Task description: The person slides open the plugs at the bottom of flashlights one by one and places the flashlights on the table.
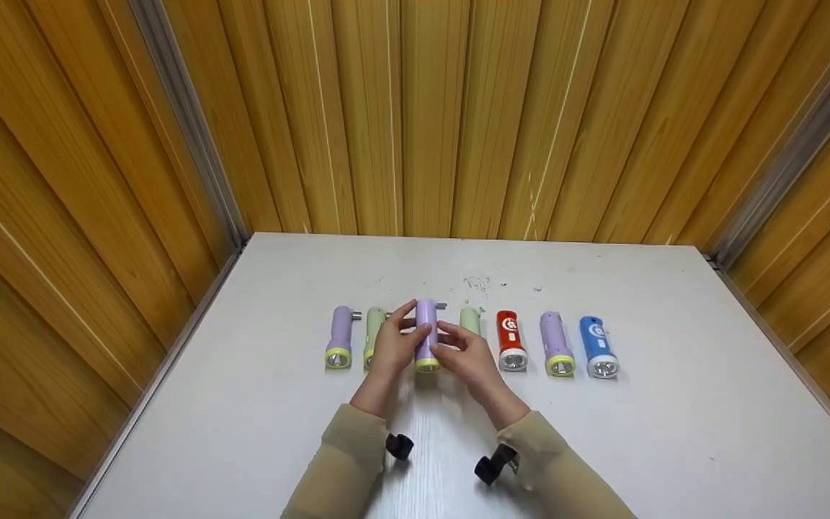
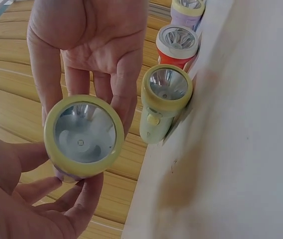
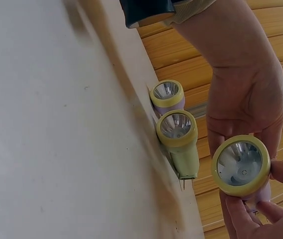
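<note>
A purple flashlight (image 1: 426, 346) with a yellow lens ring is held by both hands above the table. Its lens (image 2: 84, 132) faces back toward the wrists, and a small metal prong (image 1: 442, 305) sticks out at its far end, on the right. My left hand (image 1: 395, 346) grips the left side with its thumb across the barrel. From the right side, my right hand (image 1: 471, 357) holds it with thumb and fingers near the lower half. Close by on the table lie a green flashlight (image 3: 185, 158) with prongs out, left, and another green flashlight (image 2: 156, 124), right, both partly hidden by the hands.
At the row's left end lies another purple flashlight (image 1: 341, 328), its prongs out. Further right are a red flashlight (image 1: 508, 331), a purple one and a blue flashlight (image 1: 594, 333). Wood-patterned walls (image 1: 429, 115) border the white table (image 1: 228, 418) at back and sides.
</note>
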### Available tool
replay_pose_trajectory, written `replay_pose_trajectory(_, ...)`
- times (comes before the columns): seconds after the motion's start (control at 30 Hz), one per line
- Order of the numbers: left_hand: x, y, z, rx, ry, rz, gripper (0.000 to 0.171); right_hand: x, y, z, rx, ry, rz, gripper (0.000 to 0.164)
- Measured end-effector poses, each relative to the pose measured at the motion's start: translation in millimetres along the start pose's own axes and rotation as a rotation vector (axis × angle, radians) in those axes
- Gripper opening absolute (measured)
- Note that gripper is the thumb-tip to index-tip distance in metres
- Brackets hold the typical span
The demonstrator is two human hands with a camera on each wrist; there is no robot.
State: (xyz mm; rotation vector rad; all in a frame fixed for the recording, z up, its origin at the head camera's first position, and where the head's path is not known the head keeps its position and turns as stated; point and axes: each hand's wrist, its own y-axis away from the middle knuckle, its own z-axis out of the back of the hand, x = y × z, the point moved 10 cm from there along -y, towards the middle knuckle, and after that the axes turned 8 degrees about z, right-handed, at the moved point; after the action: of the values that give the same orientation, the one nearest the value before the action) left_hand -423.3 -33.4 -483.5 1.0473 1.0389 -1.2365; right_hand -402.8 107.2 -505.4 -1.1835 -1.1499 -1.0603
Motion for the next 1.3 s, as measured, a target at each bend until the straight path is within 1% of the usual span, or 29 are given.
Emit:
replay_pose_trajectory(0.17, 2.4, -1.6, 5.1, -0.005, -0.068, 0.037, 0.058, -7, -7, -6, 0.006, 0.029, -0.037, 0.051)
replay_pose_trajectory(0.23, 4.5, -2.3, 6.3, -0.004, -0.103, 0.056, 0.057, -12, -10, -8, 0.009, 0.029, -0.059, 0.05)
replay_pose_trajectory(0.3, 5.6, -2.9, 7.2, -0.004, -0.135, 0.061, 0.057, -16, -13, -10, 0.013, 0.009, -0.08, 0.05)
replay_pose_trajectory(0.43, 4.5, -4.0, 7.6, 0.0, -0.175, 0.032, 0.056, -21, -19, -14, 0.02, -0.028, -0.106, 0.05)
replay_pose_trajectory(0.6, 4.1, -4.8, 7.1, 0.005, -0.205, 0.003, 0.057, -26, -24, -19, 0.018, -0.023, -0.138, 0.049)
replay_pose_trajectory(0.73, 3.6, -4.9, 5.5, 0.008, -0.268, -0.018, 0.055, -29, -28, -22, 0.022, -0.037, -0.146, 0.049)
replay_pose_trajectory(0.87, 6.0, -4.5, 1.9, 0.036, -0.305, 0.0, 0.055, -28, -30, -25, 0.018, -0.045, -0.142, 0.049)
replay_pose_trajectory(0.97, 7.4, -4.0, -0.1, 0.045, -0.32, 0.019, 0.057, -29, -34, -26, 0.012, -0.027, -0.146, 0.049)
replay_pose_trajectory(1.07, 6.5, -3.4, -1.6, 0.04, -0.328, 0.009, 0.053, -32, -37, -26, 0.013, 0.011, -0.149, 0.049)
replay_pose_trajectory(1.2, 5.8, -0.8, -3.5, 0.04, -0.32, -0.001, 0.045, -35, -38, -26, 0.011, 0.03, -0.168, 0.048)
replay_pose_trajectory(1.3, 5.6, 0.8, -5.5, 0.045, -0.337, -0.01, 0.044, -36, -39, -26, 0.006, 0.031, -0.177, 0.047)
